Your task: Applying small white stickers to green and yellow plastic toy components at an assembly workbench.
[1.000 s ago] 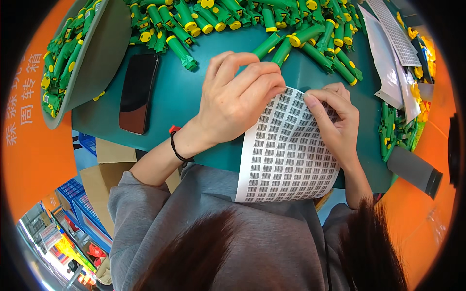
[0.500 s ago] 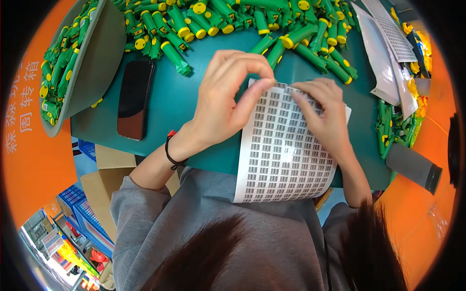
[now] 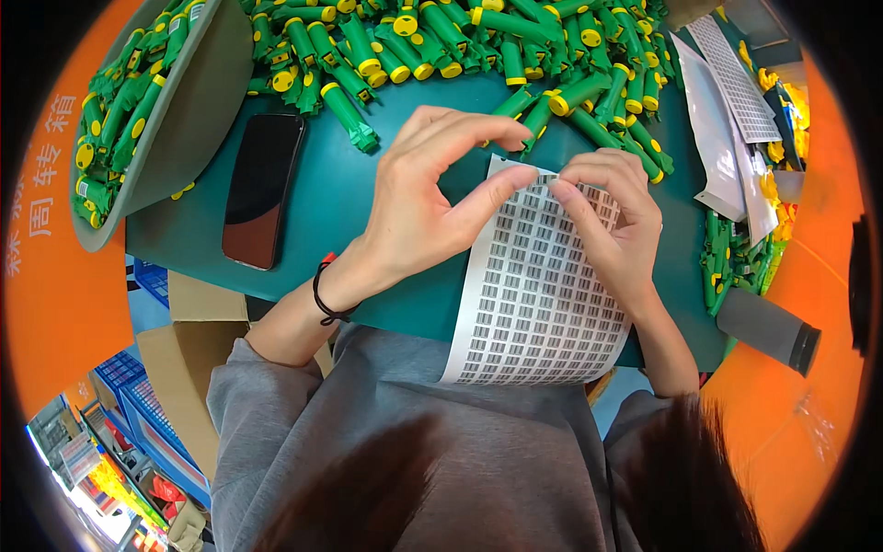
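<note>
Sheet (image 3: 543,276): rows mostly full
Left hand (image 3: 441,198): thumb at sheet's edge, fingers parted
Right hand (image 3: 612,212): pinching sheet
Bin (image 3: 198,120), ten o'clock: some stickered tubes (image 3: 175,29)
Heap (image 3: 512,60), twelve o'clock: stickers unseen

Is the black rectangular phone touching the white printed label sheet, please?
No, the black phone lies on the green tabletop, apart from the label sheet.

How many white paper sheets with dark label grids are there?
2: one white label sheet in the right hand, the other white label sheet at upper right; more may be hidden beneath.
</note>
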`<state>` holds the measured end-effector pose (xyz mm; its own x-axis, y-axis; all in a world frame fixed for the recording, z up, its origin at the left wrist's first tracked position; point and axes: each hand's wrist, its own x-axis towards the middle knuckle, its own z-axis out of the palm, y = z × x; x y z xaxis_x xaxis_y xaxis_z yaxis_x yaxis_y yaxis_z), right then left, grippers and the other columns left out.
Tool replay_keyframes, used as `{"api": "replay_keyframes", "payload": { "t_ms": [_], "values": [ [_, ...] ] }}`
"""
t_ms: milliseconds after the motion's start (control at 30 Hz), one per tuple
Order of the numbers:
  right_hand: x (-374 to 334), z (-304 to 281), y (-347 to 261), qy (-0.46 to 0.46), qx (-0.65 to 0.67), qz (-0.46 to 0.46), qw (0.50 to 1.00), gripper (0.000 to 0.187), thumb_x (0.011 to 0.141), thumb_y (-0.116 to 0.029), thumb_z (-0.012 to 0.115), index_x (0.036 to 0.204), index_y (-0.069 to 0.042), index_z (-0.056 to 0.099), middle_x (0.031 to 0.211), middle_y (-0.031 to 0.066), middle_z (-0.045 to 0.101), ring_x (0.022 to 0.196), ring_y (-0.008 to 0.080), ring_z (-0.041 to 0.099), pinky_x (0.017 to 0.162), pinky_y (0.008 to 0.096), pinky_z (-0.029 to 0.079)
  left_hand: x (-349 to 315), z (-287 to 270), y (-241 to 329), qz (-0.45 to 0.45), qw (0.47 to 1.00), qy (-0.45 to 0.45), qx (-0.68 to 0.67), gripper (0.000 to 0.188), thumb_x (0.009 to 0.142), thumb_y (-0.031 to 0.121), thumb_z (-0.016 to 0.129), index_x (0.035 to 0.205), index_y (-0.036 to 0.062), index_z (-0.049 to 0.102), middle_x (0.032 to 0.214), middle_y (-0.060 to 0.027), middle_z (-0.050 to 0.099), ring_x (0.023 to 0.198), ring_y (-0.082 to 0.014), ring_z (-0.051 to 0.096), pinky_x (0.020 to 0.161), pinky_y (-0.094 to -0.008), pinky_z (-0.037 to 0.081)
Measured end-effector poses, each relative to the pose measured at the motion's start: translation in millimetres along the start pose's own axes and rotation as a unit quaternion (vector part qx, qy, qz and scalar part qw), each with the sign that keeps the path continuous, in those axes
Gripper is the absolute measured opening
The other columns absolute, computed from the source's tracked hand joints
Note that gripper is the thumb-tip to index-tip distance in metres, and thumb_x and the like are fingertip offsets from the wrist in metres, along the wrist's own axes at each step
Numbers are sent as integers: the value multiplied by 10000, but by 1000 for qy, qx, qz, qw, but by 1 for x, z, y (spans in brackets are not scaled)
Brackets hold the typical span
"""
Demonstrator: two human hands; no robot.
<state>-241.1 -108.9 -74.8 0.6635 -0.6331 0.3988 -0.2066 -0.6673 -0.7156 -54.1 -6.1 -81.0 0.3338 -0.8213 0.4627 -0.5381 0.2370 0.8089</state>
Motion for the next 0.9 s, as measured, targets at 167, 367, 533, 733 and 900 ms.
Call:
{"api": "replay_keyframes", "payload": {
  "t_ms": [167, 367, 533, 733, 900],
  "values": [
    [8, -1, -2, -36, -20, -57, 998, 102, 822, -30, 748, 911, -21, 697, 942, 46, 679, 942, 205, 588, 878, 328, 449, -2, -5, -7, 27, 998, -53, 18, 149, 813, 114, 774, 945, 61, 730, 936, -38, 717, 898, -223, 609, 794, -344, 498],
    [49, -5, 5, 22, -190, -54, 980, 250, 847, -140, 765, 1084, -89, 705, 911, 45, 665, 798, 165, 603, 716, 269, 479, 2, -4, -8, -39, 999, 9, -8, 94, 864, 108, 734, 919, 36, 708, 904, -55, 697, 900, -206, 599, 811, -322, 478],
    [48, -1, 33, 3, -268, -78, 960, 306, 856, -219, 776, 1129, -103, 705, 818, 68, 681, 653, 185, 617, 620, 279, 505, 6, -11, -16, -153, 959, -19, -239, 216, 875, 133, 750, 1061, 63, 664, 1058, 7, 684, 1030, -131, 599, 877, -294, 450],
    [6, -11, -10, -26, -111, -108, 988, 309, 779, -79, 812, 1071, -39, 718, 827, 86, 683, 685, 200, 646, 606, 281, 500, 11, -9, -2, -48, 979, -47, -194, 523, 816, 123, 805, 1268, 79, 546, 1272, -57, 611, 1240, -183, 546, 1015, -366, 434],
    [-9, -26, -9, -75, -56, -238, 967, 281, 741, -13, 762, 1014, -76, 747, 745, 63, 633, 650, 211, 618, 570, 312, 488, 6, 0, 0, -85, 944, -152, -281, 665, 821, 2, 780, 1370, 62, 409, 1152, -107, 668, 1116, -195, 637, 988, -351, 491]
  ]
}}
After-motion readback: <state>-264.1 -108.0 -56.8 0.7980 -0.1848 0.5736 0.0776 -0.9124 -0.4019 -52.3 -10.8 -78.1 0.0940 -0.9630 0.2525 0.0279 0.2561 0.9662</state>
